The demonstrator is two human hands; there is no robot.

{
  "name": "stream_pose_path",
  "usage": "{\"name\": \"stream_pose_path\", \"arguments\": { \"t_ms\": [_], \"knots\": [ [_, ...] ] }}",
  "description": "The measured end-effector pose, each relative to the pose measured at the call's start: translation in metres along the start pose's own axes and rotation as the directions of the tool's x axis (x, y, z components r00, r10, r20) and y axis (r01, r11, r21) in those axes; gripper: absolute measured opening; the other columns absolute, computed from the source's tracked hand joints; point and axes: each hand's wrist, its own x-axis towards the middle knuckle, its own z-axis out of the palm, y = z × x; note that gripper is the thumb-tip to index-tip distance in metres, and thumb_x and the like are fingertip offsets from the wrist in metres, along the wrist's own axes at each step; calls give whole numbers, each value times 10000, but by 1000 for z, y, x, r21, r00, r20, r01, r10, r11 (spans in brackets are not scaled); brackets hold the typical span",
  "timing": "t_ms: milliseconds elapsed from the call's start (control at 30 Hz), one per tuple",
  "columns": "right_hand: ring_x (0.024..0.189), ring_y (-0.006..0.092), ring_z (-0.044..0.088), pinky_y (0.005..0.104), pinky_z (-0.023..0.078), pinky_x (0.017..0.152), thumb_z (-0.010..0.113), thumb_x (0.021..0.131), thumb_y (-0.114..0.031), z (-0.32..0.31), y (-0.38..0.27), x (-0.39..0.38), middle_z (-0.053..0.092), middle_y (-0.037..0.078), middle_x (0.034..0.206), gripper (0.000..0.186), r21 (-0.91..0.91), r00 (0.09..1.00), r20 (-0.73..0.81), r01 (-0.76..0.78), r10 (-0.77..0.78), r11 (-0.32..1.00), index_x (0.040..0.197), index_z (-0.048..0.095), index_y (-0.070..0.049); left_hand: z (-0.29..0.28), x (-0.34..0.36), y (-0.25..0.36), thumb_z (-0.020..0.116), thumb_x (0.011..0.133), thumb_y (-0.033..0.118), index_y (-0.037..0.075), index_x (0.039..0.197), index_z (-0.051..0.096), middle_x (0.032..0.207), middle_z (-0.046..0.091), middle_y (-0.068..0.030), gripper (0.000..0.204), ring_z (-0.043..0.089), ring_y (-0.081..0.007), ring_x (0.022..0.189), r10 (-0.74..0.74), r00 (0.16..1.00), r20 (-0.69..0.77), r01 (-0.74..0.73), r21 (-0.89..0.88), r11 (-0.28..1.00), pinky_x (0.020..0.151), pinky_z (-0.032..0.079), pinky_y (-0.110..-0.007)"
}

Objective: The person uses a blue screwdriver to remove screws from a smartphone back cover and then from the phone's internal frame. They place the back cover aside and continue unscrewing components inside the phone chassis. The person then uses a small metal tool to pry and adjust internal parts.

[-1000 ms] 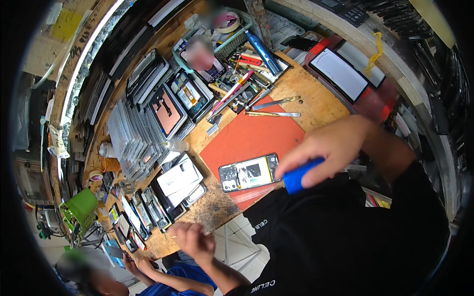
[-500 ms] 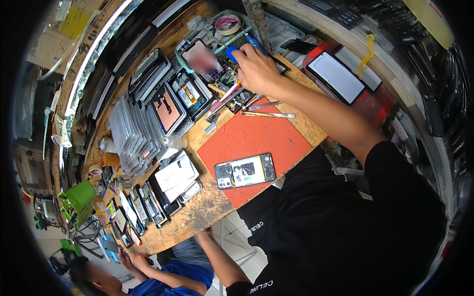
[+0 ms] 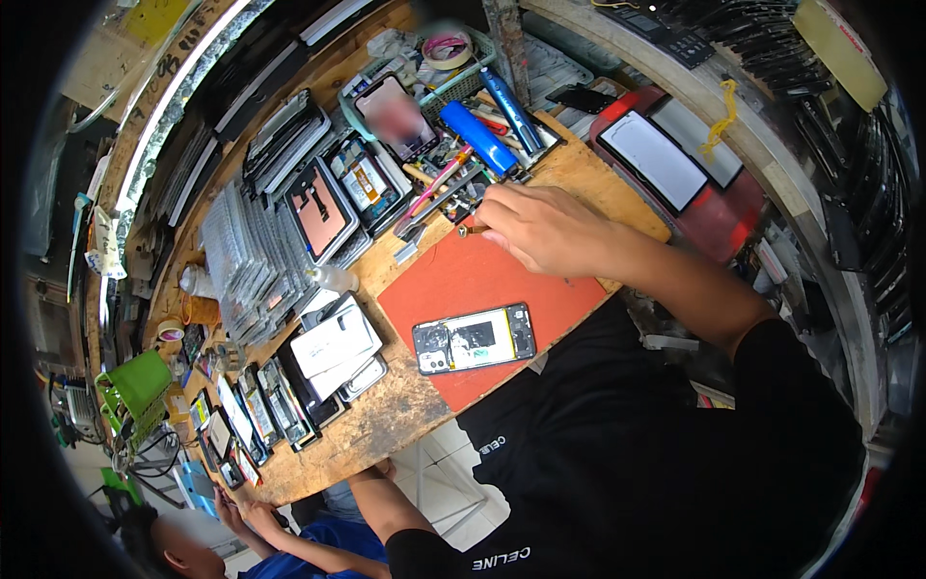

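My right hand (image 3: 521,227) has its fingers closed on a slim brass-handled tool (image 3: 467,232) at the back of the red mat (image 3: 415,289). A phone (image 3: 475,338) with its back off and inner parts showing lies on the mat. A blue block-like object (image 3: 477,138) rests on the crowded tool tray (image 3: 546,145), just beyond my right hand. My left hand (image 3: 371,473) is low, mostly hidden at the bench's front edge, so I cannot see what its fingers are doing.
Stacked phone parts (image 3: 251,251), white phone covers (image 3: 333,343) and a row of opened phones (image 3: 280,396) crowd the left of the wooden bench (image 3: 405,425). A green basket (image 3: 130,386) is further left. A co-worker (image 3: 309,550) sits at lower left. A white-screened panel (image 3: 651,159) lies at right.
My right hand carried the blue object from the mat's front up to the tool tray, let it go, and came down to the brass-handled tool. My left hand dropped lower, toward the bench's edge.
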Motion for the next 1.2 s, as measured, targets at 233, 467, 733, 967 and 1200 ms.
{"name": "stream_pose_path", "arguments": {
  "t_ms": [233, 467, 733, 967, 1200],
  "knots": [
    [904, 394, 722, 492, 581, 762, 704, 930, -11, -9, -16, -6, 651, 159, 1046, 260, 132, 984, -143, 126, -107, 983, 1161, 584, -12, -17, -36, -53, 587, 1034, 70, 13, 1547, 497, 1468, 643, -205, 523, 689, -317, 1215, 81, 995, 56, -93, 249, 964, 1032, 566, -417],
    [799, 368, 723, 482, 567, 697, 679, 873, 45, -8, -42, -11, 652, 131, 874, 233, 341, 974, -166, -92, 156, 936, 1043, 543, -38, -21, -166, -137, 590, 1009, 16, 3, 1563, 473, 1477, 634, -222, 567, 687, -322, 1214, 65, 958, 278, -199, 486, 851, 1023, 567, -422],
    [824, 391, 746, 466, 570, 707, 712, 982, -9, 2, -24, -10, 700, 181, 882, 326, 407, 937, 28, -329, 348, 852, 1262, 549, -44, -86, -236, -111, 493, 934, -142, -42, 1520, 464, 1429, 646, -255, 595, 697, -279, 1162, 84, 993, 78, -105, 328, 939, 953, 592, -428],
    [961, 389, 709, 475, 565, 845, 762, 1004, -222, -5, -3, 17, 709, 165, 1009, 481, 6, 987, 72, -146, 145, 989, 1409, 584, -31, -132, -207, -20, 484, 1013, -52, -34, 1290, 589, 1171, 650, -132, 296, 690, -210, 1064, 122, 948, -295, -133, -18, 991, 923, 636, -408],
    [955, 411, 663, 498, 547, 874, 683, 1063, -474, -1, -95, 1, 688, 179, 1032, 488, 838, 766, 386, -56, -515, 543, 1129, 699, 10, -34, -222, 174, 653, 1010, 362, 29, 1048, 643, 1026, 649, -140, 335, 637, -301, 1052, 482, 774, 410, -300, -434, 850, 1157, 432, -628]
  ]
}}
